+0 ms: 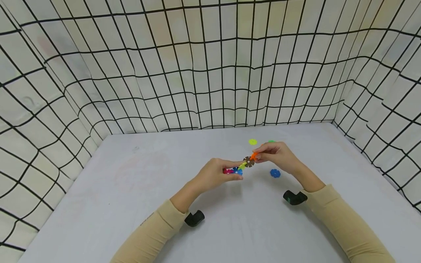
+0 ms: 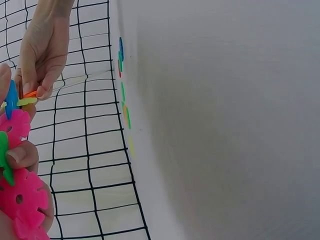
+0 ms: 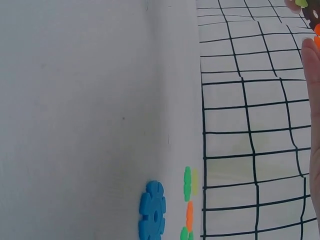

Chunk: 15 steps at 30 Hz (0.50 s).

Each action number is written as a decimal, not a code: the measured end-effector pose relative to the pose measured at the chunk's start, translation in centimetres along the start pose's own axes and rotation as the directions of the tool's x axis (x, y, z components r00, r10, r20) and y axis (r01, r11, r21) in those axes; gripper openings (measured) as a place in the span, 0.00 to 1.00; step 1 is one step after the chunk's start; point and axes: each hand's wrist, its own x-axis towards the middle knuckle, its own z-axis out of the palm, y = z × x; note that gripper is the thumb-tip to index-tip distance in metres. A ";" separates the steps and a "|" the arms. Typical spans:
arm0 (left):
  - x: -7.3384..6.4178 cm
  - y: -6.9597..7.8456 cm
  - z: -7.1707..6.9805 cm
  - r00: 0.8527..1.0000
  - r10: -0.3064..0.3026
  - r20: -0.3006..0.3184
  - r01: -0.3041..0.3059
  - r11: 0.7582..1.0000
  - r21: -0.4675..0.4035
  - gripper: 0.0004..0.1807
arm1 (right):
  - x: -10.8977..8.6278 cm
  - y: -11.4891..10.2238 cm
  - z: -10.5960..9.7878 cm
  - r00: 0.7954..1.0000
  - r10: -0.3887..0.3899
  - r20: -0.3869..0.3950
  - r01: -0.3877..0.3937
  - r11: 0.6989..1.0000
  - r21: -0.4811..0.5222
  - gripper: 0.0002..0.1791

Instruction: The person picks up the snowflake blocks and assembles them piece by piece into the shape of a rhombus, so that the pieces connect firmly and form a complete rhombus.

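A chain of notched plastic flower discs lies in the grip of my left hand (image 1: 212,176). Its pink discs (image 2: 22,192) and a green disc (image 2: 5,156) sit among the fingers in the left wrist view. Farther along come a blue disc (image 1: 238,171), a yellow disc (image 1: 243,166) and a brown disc (image 1: 249,162) at the far end. The left index fingertip reaches to the brown disc. My right hand (image 1: 277,156) pinches an orange disc (image 1: 254,156) between thumb and fingers, right at the brown disc's edge. The fingers partly hide both the chain and the orange disc.
On the white table (image 1: 138,175) a loose blue disc (image 1: 275,173) lies below the right hand. Behind it are a yellow disc (image 1: 252,141) and a partly hidden green disc (image 1: 271,141). White walls with black grid netting (image 1: 210,73) enclose the table's back and sides.
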 end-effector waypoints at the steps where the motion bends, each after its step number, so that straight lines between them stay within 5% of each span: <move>1: 0.0 -0.1 0.0 1.000 -0.003 -0.006 0.002 1.000 -0.004 0.28 | 0.0 0.1 0.0 1.000 0.001 -0.003 -0.001 1.000 -0.007 0.11; 7: 0.2 -0.6 -0.3 0.998 -0.062 -0.027 0.061 0.998 -0.005 0.33 | 0.0 0.4 0.2 1.000 0.004 -0.018 -0.004 0.999 -0.033 0.11; 15: 0.3 -0.5 -0.7 0.979 -0.204 0.021 0.204 0.979 0.007 0.31 | 0.1 0.7 0.3 1.000 -0.005 -0.019 0.005 1.000 -0.004 0.12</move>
